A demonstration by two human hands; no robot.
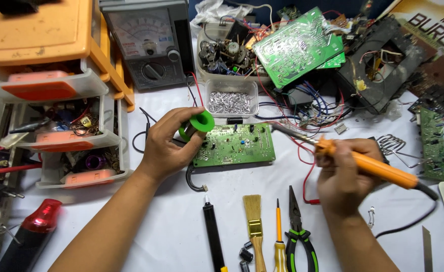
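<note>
Left hand (169, 146): closed around green solder spool (198, 125), light, rigid.
Right hand (344, 174): wrapped around soldering iron (378, 168) at its orange handle; tip looks hot.
Circuit board (234, 145): thin, likely fragile; hold by edges.

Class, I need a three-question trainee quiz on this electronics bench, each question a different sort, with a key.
1. True or false: the right hand holds the orange soldering iron.
2. What does the left hand grip? A) green solder spool B) pliers C) brush
3. Name the tool lying between the brush and the green-handled pliers.

Key: 1 true. 2 A, the green solder spool beside the green circuit board. 3 the orange screwdriver.
</note>
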